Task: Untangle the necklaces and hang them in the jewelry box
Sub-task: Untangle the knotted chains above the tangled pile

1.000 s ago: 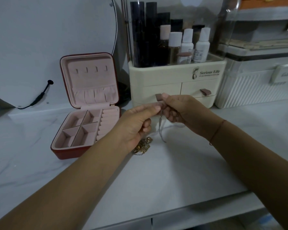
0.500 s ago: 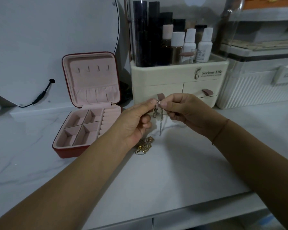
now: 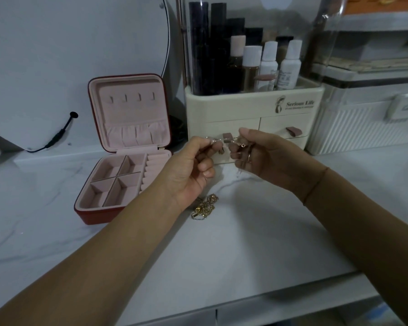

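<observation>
- Above the countertop, in front of the organiser's drawers: the left hand's (image 3: 190, 167) thumb and forefinger (image 3: 201, 143) pinch one end of a thin necklace (image 3: 242, 144). The remaining fingers are curled into the palm.
- The right hand's (image 3: 269, 158) thumb and forefinger (image 3: 245, 133) pinch the same necklace a short way along. Its lower fingers are curled, and a further length of chain hangs down across them.
- The chain runs roughly level between the two pinch points, with the hands close together but not touching. A small clasp shows just beside the right fingertips. Whether any knot sits in the held length cannot be made out.
- A thin cord bracelet (image 3: 316, 184) circles the right wrist.
- A gold tangle of chain (image 3: 204, 207) lies on the countertop directly below the left hand, apart from the held necklace.
- The jewelry box (image 3: 97, 216) stands open to the left of the hands, red outside and pink inside. Its lid is upright and carries four small hooks (image 3: 132, 97) above a gathered pocket. The base holds four square compartments beside a row of ring rolls. Nothing hangs on the hooks.
- Behind the hands sits a cream cosmetic organiser (image 3: 252, 107) with drawers, holding dark tubes and white-capped bottles (image 3: 270, 64) under a clear cover.
- A white ribbed case (image 3: 363, 132) stands at far right.
- A round mirror (image 3: 68, 55) with a black cable (image 3: 57, 136) stands at far left.
- All items rest on a white marble-pattern countertop (image 3: 222, 250).
</observation>
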Demonstrator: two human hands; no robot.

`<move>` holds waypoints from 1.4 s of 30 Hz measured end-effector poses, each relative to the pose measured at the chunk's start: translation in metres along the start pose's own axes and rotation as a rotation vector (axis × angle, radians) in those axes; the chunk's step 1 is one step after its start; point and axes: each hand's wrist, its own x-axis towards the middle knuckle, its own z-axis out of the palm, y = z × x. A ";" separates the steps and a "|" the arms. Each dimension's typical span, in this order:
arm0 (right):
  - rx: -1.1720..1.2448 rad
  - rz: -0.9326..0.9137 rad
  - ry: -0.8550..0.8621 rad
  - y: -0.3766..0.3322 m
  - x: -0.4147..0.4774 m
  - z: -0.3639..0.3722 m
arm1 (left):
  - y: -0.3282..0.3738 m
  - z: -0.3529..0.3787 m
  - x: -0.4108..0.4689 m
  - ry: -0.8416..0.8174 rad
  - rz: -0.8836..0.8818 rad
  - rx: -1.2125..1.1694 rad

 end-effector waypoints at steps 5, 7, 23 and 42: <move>0.035 0.018 -0.011 -0.001 0.000 0.003 | 0.000 0.001 0.001 0.000 -0.008 -0.027; 0.054 0.008 0.004 0.000 0.000 0.001 | 0.000 0.001 0.002 -0.009 -0.005 -0.024; -0.504 -0.019 0.032 0.000 -0.007 0.005 | -0.009 0.002 -0.001 0.039 0.132 0.367; 0.062 0.107 -0.107 -0.010 -0.003 -0.006 | -0.011 -0.001 -0.002 0.000 0.162 0.474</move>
